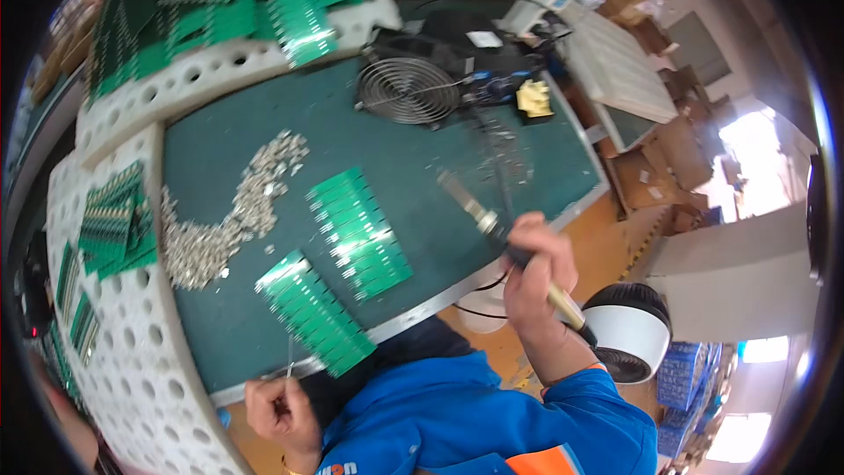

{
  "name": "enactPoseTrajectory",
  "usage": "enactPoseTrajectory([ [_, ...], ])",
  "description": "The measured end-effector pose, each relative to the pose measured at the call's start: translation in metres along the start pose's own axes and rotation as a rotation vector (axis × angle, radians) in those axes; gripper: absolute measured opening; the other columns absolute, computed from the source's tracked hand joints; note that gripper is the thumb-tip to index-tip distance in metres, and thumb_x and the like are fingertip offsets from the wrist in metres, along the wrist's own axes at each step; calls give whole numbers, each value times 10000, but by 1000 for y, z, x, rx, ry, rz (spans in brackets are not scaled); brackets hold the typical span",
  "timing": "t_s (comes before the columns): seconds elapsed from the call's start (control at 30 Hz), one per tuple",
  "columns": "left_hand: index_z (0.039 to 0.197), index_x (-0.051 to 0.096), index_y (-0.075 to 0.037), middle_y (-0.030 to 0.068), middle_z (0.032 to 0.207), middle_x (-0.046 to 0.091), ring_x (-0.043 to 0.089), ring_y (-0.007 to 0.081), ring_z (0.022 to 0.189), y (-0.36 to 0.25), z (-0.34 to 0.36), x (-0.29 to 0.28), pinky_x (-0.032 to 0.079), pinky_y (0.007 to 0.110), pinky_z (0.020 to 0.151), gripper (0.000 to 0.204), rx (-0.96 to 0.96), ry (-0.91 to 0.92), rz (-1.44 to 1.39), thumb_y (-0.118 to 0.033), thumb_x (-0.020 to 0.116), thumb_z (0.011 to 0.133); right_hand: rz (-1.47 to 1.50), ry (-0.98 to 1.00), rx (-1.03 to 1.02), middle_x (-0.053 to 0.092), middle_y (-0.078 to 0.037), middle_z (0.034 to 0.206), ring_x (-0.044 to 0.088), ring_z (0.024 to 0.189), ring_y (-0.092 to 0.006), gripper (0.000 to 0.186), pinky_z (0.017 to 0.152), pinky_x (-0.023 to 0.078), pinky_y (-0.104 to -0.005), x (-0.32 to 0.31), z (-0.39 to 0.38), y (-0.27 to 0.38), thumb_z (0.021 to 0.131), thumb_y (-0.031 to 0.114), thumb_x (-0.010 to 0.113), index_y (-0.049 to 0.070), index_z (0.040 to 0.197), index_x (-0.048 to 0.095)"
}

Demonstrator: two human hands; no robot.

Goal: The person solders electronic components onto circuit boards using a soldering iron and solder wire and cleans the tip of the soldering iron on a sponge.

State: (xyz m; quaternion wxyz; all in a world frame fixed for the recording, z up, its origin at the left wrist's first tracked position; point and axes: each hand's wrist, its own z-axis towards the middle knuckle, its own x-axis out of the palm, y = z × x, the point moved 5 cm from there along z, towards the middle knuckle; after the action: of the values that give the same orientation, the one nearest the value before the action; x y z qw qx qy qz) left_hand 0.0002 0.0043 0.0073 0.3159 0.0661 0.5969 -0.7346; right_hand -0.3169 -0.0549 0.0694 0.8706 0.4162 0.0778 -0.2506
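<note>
one green circuit board (360, 233) lies slanted beside a second board (316, 312), a soldering iron (483, 218) tilted nearby.

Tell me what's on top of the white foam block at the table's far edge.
Overlapping green boards lie on the foam block; the lower boards' covered parts can't be seen.

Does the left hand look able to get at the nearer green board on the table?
Likely yes: the left hand, holding something thin, is close to the nearer board with no obstacle visible between.
</note>
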Motion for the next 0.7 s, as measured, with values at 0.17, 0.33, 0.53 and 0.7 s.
enactPoseTrajectory([
  [0.17, 756, 549, -31, 25, 728, 442, 374, 104, 601, 10, 3, 14, 263, 254, 505, 131, 72, 2, -42, -3, 638, 847, -401, -504, 165, 623, -85, 980, 574, 741, -119, 241, 696, 472, -258, -81, 44, -64, 992, 150, 460, 2, 1075, 632],
  [0.33, 763, 575, -37, 24, 707, 450, 360, 101, 556, 9, 0, 17, 246, 259, 470, 118, 84, -44, -31, -25, 666, 837, -676, -518, -34, 658, -111, 1007, 623, 850, -183, 231, 801, 493, -318, -108, 94, -117, 953, 183, 559, 24, 1096, 646],
  [0.53, 780, 594, -33, 50, 689, 479, 403, 141, 557, 11, 0, 7, 285, 282, 473, 86, 104, -33, 44, -10, 662, 827, -791, -237, 150, 689, -136, 1049, 649, 976, -233, 251, 888, 479, -340, -103, 123, -170, 938, 226, 602, 49, 1103, 668],
  [0.7, 783, 639, -26, 69, 646, 517, 466, 195, 541, 2, 6, 8, 361, 311, 484, 101, 159, -27, 17, 34, 713, 753, -526, -489, 248, 683, -121, 1040, 629, 926, -172, 250, 811, 487, -302, -77, 84, -64, 979, 193, 540, 30, 1111, 676],
])
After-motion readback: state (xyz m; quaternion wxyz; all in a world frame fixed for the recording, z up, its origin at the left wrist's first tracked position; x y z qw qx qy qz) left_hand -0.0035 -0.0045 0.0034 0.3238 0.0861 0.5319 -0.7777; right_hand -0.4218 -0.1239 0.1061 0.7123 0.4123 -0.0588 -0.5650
